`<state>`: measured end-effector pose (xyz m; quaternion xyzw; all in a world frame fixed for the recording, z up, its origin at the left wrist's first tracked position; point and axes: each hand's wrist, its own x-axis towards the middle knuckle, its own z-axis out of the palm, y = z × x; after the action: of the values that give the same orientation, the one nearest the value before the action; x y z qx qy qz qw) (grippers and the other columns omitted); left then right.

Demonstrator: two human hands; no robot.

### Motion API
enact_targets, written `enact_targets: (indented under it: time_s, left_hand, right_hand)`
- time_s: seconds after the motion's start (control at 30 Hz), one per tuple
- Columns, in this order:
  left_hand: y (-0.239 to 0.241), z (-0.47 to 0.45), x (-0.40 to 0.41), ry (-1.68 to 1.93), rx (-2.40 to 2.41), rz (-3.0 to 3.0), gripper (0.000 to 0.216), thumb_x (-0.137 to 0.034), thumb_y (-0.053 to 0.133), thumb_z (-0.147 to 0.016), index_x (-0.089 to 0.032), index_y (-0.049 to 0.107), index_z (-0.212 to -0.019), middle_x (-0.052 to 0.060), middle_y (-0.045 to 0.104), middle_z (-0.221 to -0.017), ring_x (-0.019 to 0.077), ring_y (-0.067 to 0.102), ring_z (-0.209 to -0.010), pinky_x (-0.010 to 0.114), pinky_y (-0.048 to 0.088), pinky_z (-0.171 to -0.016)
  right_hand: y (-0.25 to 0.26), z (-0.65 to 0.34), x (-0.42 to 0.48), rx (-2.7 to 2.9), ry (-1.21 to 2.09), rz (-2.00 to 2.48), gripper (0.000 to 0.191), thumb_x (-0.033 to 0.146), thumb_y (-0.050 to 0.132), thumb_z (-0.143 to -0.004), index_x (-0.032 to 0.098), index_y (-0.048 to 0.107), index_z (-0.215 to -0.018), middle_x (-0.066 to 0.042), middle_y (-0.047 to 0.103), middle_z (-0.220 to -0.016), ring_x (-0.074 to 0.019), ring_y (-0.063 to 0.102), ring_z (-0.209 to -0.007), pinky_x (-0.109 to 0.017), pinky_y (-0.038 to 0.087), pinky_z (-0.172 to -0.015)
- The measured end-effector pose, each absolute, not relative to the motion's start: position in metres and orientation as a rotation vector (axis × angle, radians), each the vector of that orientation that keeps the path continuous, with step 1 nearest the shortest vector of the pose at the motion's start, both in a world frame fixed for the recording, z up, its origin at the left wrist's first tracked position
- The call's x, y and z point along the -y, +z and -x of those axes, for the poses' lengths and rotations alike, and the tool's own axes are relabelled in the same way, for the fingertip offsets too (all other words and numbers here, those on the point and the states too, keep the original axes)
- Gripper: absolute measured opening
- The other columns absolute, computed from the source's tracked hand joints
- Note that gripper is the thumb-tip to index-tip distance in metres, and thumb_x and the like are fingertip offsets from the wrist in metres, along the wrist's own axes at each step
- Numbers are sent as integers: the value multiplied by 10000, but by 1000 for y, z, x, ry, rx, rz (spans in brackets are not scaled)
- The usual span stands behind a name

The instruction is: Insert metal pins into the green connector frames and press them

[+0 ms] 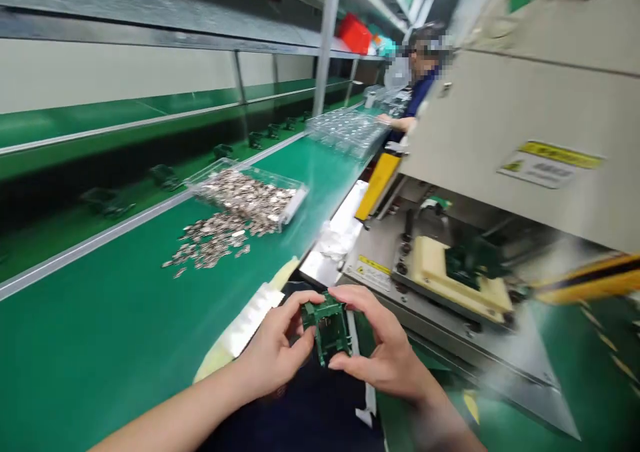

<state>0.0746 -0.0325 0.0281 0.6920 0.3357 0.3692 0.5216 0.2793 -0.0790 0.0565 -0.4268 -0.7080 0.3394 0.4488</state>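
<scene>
- Both hands low centre, closed on one small green plastic part point(329, 329). Left hand point(273, 352) pinches its 9 o'clock edge, thumb on top; right hand point(383, 349) grips the 3 o'clock side, fingers curled over the top and under the bottom.
- Part held over the gap between the bench and the machine, not resting on anything. Its underside and inner detail are hard to read; fingers cover the edges.
- Both forearms are cut off by the bottom edge. Dark cloth below the hands, no detail visible.
- At 9 o'clock of the left hand: a pale strip point(245, 329) along the edge of the green bench point(100, 345), partly hidden by the wrist.
- At 2 o'clock of the hands: cream fixture block point(435, 265) with a green insert on the machine bed point(380, 245); motion blur smears its right side.
- At 11 o'clock, further off: loose pile of small metal pieces point(210, 242) spilling from a clear tray point(250, 189). Single pieces too small to identify.
- At 12 o'clock, beyond that: stack of clear blister trays point(347, 131), contents can't be made out.
- At 3 o'clock: beige machine housing point(500, 119) with a yellow warning label point(550, 163), text unreadable.
- Far end, 1 o'clock: another person in a blue sleeve point(423, 92), one hand near the trays, body mostly hidden by the housing.
</scene>
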Motion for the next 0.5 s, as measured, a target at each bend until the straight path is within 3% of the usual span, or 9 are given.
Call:
enact_targets:
  time_s: [0.13,0.23,0.33,0.4,0.5]
  left_hand:
    - [62,-138,7,744,-464,-1710,539,-240,670,-790,-229,475,-1292,95,680,-1032,210,660,-921,324,538,-810]
    - [87,-206,-12,810,-389,-1916,505,-295,688,-775,-210,516,-1243,136,623,-1215,272,593,-1124,427,471,-980]
    - [103,-274,-24,801,-312,-2114,674,-332,731,-724,-151,458,-1313,187,496,-1380,326,453,-1296,488,380,-1081]
    - [110,-307,-29,690,-342,-2153,754,-346,739,-710,-118,413,-1350,207,467,-1402,344,431,-1313,507,378,-1080]
    - [117,-322,-34,678,-428,-2024,729,-362,749,-696,-128,453,-1321,181,561,-1299,324,537,-1197,491,448,-1011]
  right_hand:
    - [71,-350,117,1316,504,1201,604,415,836,-679,246,619,-1217,-123,612,-1179,-332,574,-1083,-452,509,-883]
    - [73,-404,142,728,-19,1160,571,399,827,-659,246,621,-1169,-73,588,-1173,-254,600,-997,-372,552,-776]
    - [69,-440,154,436,-237,1169,516,328,819,-654,246,611,-1119,-15,581,-1071,-203,605,-929,-375,560,-792]
    - [67,-453,155,416,-226,1230,550,322,823,-656,228,589,-1145,-25,565,-1090,-219,599,-975,-424,545,-858]
    - [69,-458,145,548,-200,1329,669,373,825,-660,182,543,-1236,-81,547,-1198,-279,557,-1109,-494,475,-967]
